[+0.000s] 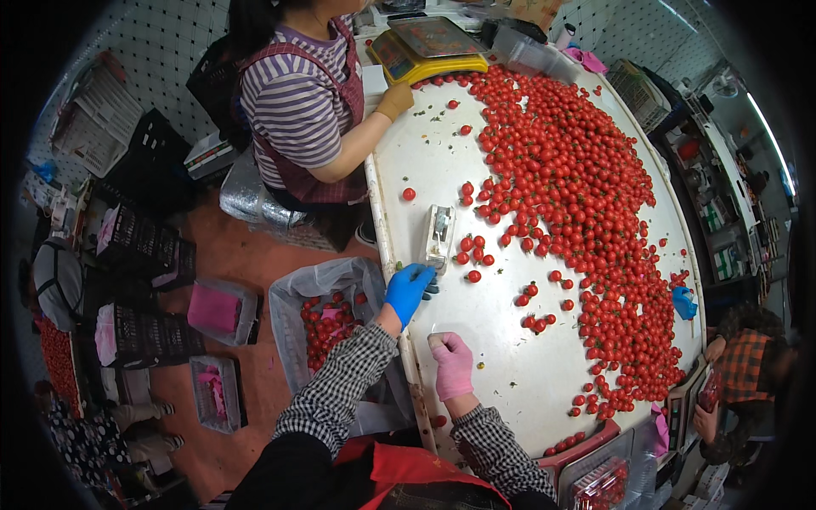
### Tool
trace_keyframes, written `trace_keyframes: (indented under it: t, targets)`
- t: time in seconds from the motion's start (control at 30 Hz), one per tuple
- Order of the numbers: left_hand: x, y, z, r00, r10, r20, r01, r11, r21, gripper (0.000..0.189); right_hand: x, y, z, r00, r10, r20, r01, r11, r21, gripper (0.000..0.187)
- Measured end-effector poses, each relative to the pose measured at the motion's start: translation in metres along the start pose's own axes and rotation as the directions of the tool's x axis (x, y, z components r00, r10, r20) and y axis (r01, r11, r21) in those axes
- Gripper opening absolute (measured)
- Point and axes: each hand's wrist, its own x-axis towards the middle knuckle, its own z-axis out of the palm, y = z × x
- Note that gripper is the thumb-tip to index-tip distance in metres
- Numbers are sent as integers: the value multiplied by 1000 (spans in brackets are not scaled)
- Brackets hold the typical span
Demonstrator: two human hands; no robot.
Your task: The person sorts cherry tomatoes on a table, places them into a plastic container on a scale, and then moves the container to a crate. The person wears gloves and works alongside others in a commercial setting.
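My left hand (pixel 408 294), in a blue glove, is at the near end of a tape dispenser (pixel 440 233) on the white table. Its fingers bend against that end, and the hand partly hides their grip. Closer to me, my right hand (pixel 452 366) wears a pink glove and has its fingers curled in. A short strip that looks like clear tape (pixel 433 327) shows at its thumb and fingertips. Loose cherry tomatoes (pixel 477 249) lie to the right of the dispenser. Beyond them spreads a large heap of cherry tomatoes (pixel 567 172).
A lined bin (pixel 287 299) with tomatoes stands left of the table edge. A co-worker (pixel 299 108) sits at the far left beside a yellow scale (pixel 440 67). Another person (pixel 743 376) is at the right. Clear plastic boxes (pixel 599 475) sit at the near right.
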Motion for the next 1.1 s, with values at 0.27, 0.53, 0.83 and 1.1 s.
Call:
trace_keyframes:
  t: [0.27,0.53,0.83,1.1]
  targets:
    - [14,-16,19,995,-85,-45,71,963,-260,16,3,-3,5,1000,9,5,-9,998,54,16]
    - [32,-23,19,998,-39,-55,21,954,-299,12,11,-14,2,999,-21,-31,20,999,-32,15]
    - [24,-5,25,999,-23,27,28,976,-216,13,11,-22,-15,998,-60,-26,59,997,-45,15]
    - [-148,18,102,901,71,429,-10,990,-141,32,-142,-49,-135,994,-41,-105,52,993,102,14]
